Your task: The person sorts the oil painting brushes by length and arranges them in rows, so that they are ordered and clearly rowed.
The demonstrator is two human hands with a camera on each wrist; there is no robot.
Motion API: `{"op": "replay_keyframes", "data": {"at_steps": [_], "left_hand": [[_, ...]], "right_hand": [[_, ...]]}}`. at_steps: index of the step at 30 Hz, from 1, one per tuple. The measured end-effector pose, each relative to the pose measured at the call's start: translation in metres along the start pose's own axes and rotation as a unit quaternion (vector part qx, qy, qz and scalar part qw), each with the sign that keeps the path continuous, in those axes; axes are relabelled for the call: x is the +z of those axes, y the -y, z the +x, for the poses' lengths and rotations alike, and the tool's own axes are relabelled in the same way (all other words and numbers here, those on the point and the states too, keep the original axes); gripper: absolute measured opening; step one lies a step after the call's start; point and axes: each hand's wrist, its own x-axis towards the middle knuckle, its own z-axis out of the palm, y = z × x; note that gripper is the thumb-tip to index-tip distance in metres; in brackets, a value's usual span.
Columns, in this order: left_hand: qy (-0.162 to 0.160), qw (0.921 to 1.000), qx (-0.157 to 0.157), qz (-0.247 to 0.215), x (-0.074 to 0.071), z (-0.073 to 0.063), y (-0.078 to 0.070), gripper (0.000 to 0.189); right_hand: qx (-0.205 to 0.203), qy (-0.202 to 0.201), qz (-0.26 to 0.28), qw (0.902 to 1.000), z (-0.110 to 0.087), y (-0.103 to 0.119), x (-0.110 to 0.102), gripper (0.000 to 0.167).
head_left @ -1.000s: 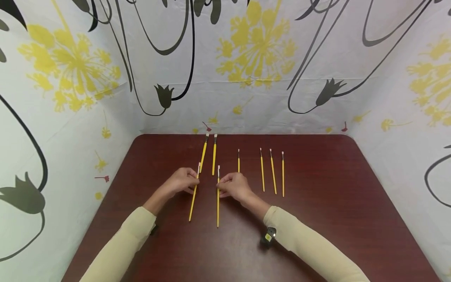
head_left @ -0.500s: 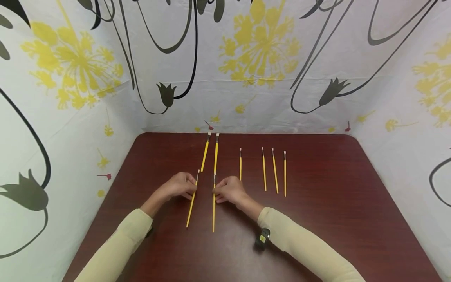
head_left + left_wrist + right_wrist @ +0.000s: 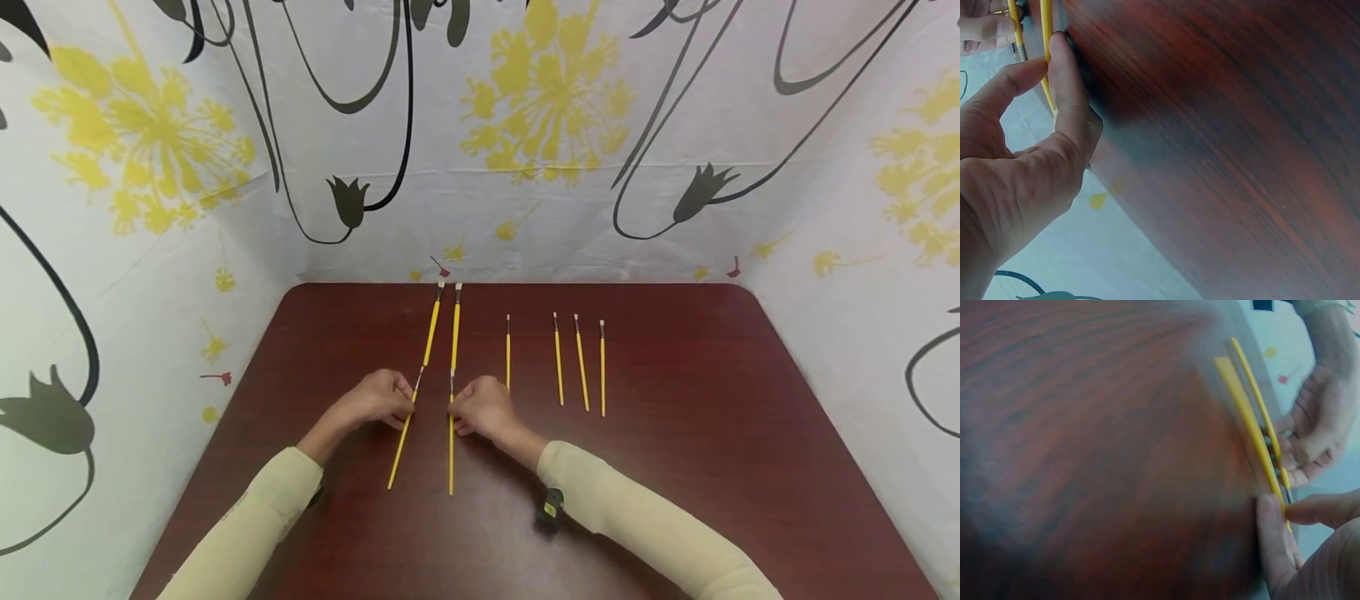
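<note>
Head view: the left hand (image 3: 381, 398) pinches the left brush (image 3: 399, 454) between thumb and fingers; the right hand (image 3: 483, 407) pinches the right brush (image 3: 451, 458) likewise. Both brushes are left of centre on the table (image 3: 675, 475), slim, with plain yellow handles and small pale bristles directed to the far side. The left brush slants, far end to the right; the right brush runs nearly straight from near to far. Their bristles are just beside the near ends of the far pair (image 3: 455, 337), yellow with broader pale tips; contact cannot be determined. A lone brush (image 3: 507, 358) lies to the right, its near end hidden by the right hand; farther right lies a trio (image 3: 581, 358). Left wrist view: thumb and finger meet on the smooth yellow handle; a grey ferrule shows on the right brush. Right wrist view: thumb and fingertip grip the handle, yellow throughout its visible length; its surface detail is blurred.
</note>
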Motion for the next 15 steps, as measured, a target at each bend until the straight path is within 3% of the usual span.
{"op": "replay_keyframes", "data": {"at_steps": [5,15], "left_hand": [[-0.009,0.9999,-0.009,0.009,0.0008,-0.0010,0.0002,0.013],[-0.013,0.9979,-0.023,0.059,0.0036,0.0014,-0.0055,0.012]], "right_hand": [[-0.019,-0.030,-0.061,0.9975,-0.0024,-0.0005,0.0049,0.005],[-0.035,-0.049,-0.090,0.9941,-0.0002,-0.0034,0.0087,0.005]]}}
